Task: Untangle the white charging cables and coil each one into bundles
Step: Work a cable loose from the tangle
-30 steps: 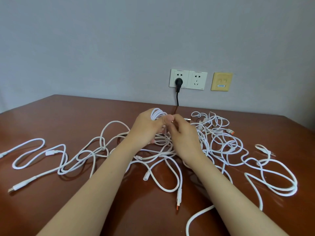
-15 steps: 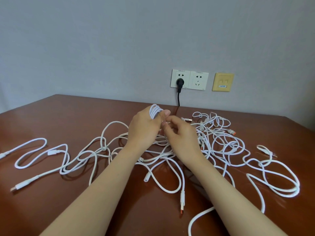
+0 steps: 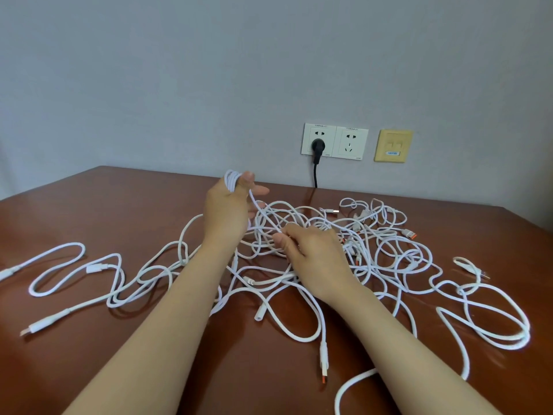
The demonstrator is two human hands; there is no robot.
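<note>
Holding coil (image 3: 232, 179) in left grip (image 3: 227, 211) | right grip (image 3: 314, 253) pinching strand (image 3: 259, 208) | tangle (image 3: 386, 250) beneath | black plug (image 3: 317, 145) behind

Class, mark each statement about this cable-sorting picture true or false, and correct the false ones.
1. The left hand grips a small coil of white cable. True.
2. The black plug sits in the right-hand socket. False: it is in the left socket.
3. The right hand lies flat on bare table. False: it pinches a cable strand within the tangle.
4. A yellowish wall plate hangs to the right of the sockets. True.
</note>
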